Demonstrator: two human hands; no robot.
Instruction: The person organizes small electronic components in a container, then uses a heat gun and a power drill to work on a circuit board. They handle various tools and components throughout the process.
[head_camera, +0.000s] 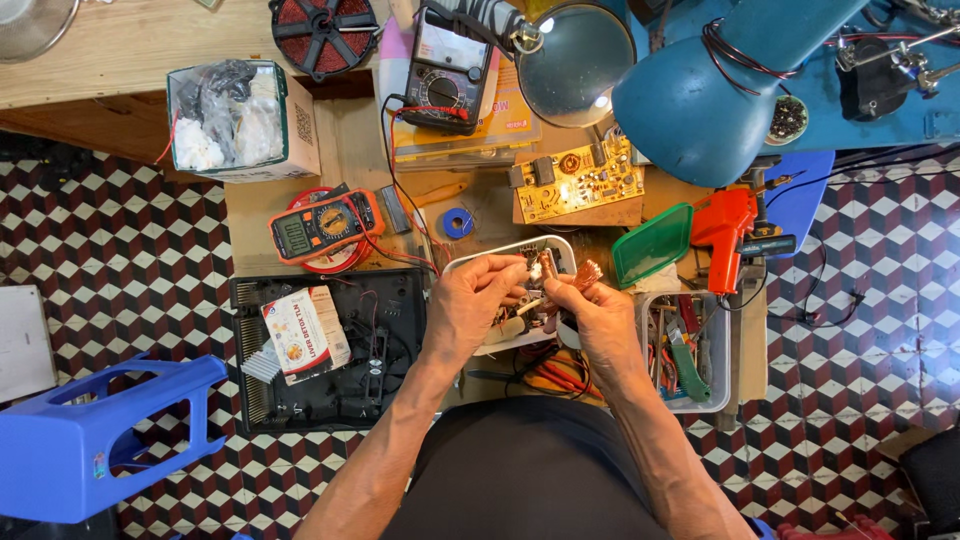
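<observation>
Small part pinched between left hand (470, 300) and right hand (598, 318) too tiny to identify

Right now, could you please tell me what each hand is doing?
Left hand: closed, pinching a small white part.
Right hand: closed on a copper coil.

Head view, straight down, close
</observation>
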